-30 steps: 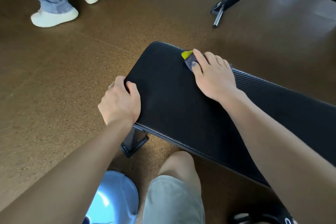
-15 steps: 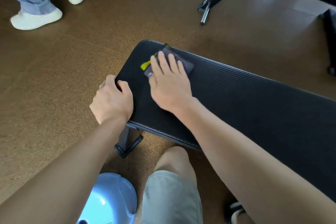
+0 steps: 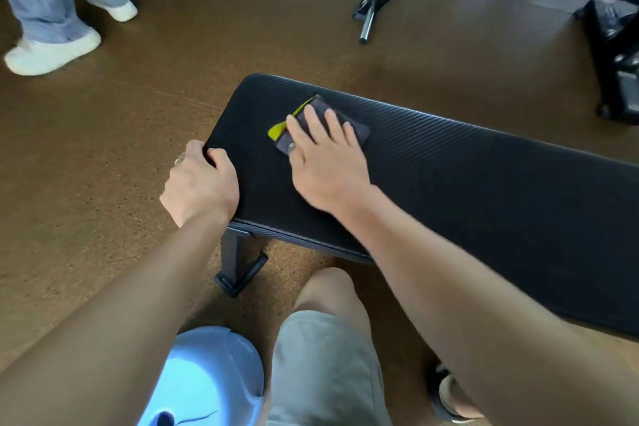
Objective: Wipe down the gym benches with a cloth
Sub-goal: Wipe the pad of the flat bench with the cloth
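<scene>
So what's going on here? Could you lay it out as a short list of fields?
place: gym floor, brown
bench: black padded bench, running left to right
cloth: dark cloth with a yellow-green edge, flat on the pad near its left end
right hand: right hand pressing flat on the cloth, fingers straight
left hand: left hand gripping the bench's left end
bystander: legs in jeans and white shoes, top left

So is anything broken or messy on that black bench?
Nothing stands out. The bench pad looks whole, with no tear or spill that shows. The right hand presses a dark cloth flat on it, and the left hand grips the bench's end.
</scene>
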`<action>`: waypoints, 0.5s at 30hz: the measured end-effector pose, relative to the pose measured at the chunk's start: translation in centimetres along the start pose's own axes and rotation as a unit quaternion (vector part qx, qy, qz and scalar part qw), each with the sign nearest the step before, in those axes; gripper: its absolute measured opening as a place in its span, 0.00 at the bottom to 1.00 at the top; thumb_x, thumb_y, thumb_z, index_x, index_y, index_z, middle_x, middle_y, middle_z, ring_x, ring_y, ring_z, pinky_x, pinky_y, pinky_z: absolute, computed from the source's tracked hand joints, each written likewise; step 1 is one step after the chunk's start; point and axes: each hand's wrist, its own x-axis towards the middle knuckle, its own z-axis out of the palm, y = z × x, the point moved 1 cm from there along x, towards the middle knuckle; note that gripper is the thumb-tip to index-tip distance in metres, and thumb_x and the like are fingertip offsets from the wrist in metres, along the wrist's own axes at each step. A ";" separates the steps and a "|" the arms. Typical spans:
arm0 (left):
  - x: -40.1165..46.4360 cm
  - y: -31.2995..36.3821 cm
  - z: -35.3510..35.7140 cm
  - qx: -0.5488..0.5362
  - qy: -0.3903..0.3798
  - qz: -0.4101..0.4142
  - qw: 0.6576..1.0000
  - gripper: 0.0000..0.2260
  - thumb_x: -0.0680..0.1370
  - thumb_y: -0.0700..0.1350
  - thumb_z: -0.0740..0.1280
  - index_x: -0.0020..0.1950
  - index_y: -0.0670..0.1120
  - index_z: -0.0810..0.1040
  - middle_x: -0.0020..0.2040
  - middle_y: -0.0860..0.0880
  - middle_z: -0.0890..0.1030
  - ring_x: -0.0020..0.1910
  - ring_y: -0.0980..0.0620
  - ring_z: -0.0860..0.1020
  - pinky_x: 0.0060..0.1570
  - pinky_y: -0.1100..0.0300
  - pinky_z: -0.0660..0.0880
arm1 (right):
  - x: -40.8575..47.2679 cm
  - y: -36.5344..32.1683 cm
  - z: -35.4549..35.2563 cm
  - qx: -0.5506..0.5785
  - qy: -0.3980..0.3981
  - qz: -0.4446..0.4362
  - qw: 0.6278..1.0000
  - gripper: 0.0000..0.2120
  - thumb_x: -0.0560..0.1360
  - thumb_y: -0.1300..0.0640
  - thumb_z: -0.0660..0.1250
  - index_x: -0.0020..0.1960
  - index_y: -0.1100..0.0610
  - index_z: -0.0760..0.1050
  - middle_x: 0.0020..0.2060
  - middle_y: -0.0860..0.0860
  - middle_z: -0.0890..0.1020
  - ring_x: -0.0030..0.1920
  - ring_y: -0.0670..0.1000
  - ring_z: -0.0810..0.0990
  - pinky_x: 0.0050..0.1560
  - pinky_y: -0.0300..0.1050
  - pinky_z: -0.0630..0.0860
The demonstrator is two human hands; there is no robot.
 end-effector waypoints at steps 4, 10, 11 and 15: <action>-0.3 0.0 -0.1 -0.001 0.000 -0.002 1.000 0.19 0.85 0.52 0.51 0.68 0.47 0.74 0.59 0.38 0.79 0.55 0.33 0.78 0.52 0.45 0.71 | -10.0 -2.1 1.4 -0.017 0.010 -0.070 0.997 0.26 0.86 0.46 0.47 0.83 0.46 0.53 0.83 0.50 0.55 0.83 0.57 0.50 0.82 0.58 0.49; -0.5 -0.1 -0.3 -0.004 -0.004 0.004 1.000 0.20 0.85 0.52 0.50 0.70 0.46 0.73 0.60 0.38 0.79 0.56 0.33 0.78 0.54 0.44 0.72 | -10.5 5.4 -0.4 -0.058 0.010 -0.025 0.998 0.25 0.86 0.44 0.44 0.83 0.41 0.52 0.83 0.47 0.54 0.83 0.52 0.49 0.82 0.54 0.50; -0.5 0.0 -0.2 -0.005 -0.003 0.002 1.000 0.19 0.85 0.51 0.50 0.69 0.46 0.73 0.60 0.38 0.79 0.56 0.33 0.78 0.53 0.45 0.71 | -9.2 7.2 -1.1 -0.048 0.006 0.016 0.999 0.25 0.86 0.43 0.43 0.83 0.40 0.50 0.83 0.46 0.51 0.83 0.51 0.47 0.82 0.53 0.47; -0.5 0.2 -0.3 -0.003 0.001 -0.012 1.000 0.19 0.84 0.52 0.51 0.69 0.47 0.74 0.60 0.39 0.79 0.56 0.34 0.78 0.54 0.45 0.72 | -7.2 6.8 -1.1 -0.018 0.013 0.112 0.993 0.26 0.86 0.45 0.42 0.83 0.43 0.49 0.84 0.49 0.49 0.83 0.55 0.45 0.82 0.55 0.43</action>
